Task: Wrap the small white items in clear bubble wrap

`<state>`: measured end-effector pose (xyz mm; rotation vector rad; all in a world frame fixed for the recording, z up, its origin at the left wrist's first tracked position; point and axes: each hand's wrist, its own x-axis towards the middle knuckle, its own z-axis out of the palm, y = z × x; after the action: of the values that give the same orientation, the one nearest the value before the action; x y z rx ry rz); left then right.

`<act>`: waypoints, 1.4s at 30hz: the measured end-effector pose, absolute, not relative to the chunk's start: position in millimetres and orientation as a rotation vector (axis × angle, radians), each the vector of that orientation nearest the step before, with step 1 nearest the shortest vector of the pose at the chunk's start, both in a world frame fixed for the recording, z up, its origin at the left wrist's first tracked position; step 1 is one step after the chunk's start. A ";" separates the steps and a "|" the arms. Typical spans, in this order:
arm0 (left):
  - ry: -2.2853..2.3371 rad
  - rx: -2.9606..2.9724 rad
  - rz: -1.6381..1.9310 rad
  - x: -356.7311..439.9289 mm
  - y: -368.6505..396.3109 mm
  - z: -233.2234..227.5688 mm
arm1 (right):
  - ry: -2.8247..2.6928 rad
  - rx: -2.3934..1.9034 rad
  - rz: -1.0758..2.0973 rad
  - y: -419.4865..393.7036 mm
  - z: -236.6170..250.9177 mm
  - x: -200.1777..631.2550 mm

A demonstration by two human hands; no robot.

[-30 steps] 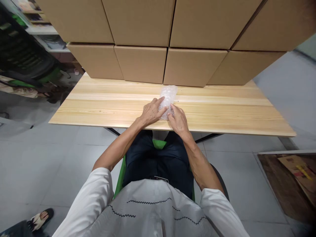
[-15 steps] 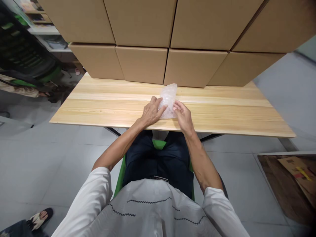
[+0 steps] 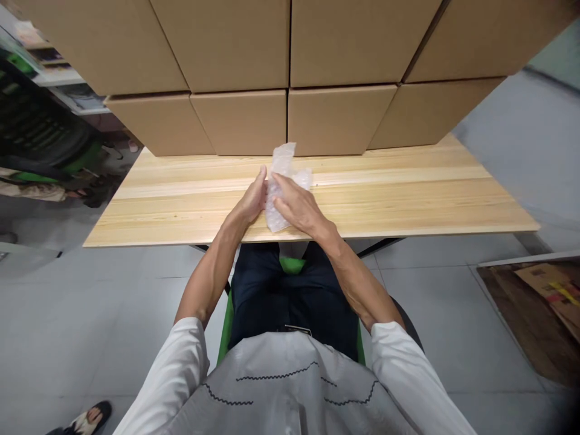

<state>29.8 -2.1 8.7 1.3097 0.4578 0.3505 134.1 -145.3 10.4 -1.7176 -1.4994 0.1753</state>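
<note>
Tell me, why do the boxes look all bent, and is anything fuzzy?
Head view: the wide lens bends the boxes outward and tilts the table edges; the corners go dark, mostly lower right. Light is soft and even, no hard shadows. The bubble wrap between the left hand and right hand is slightly blurred.

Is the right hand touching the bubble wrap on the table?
Touching. The head view shows the right hand lying on the bubble wrap, its fingers overlapping the sheet with no gap; the left hand presses the other side.
</note>
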 end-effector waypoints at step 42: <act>0.775 3.044 0.053 -46.5 8.5 27.0 | -1.212 -2.097 0.062 -192.9 -21.8 189.5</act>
<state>-46.5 8.5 27.0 3.0436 0.7753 0.0532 189.5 -192.9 -21.8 -2.0971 -1.2119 0.0617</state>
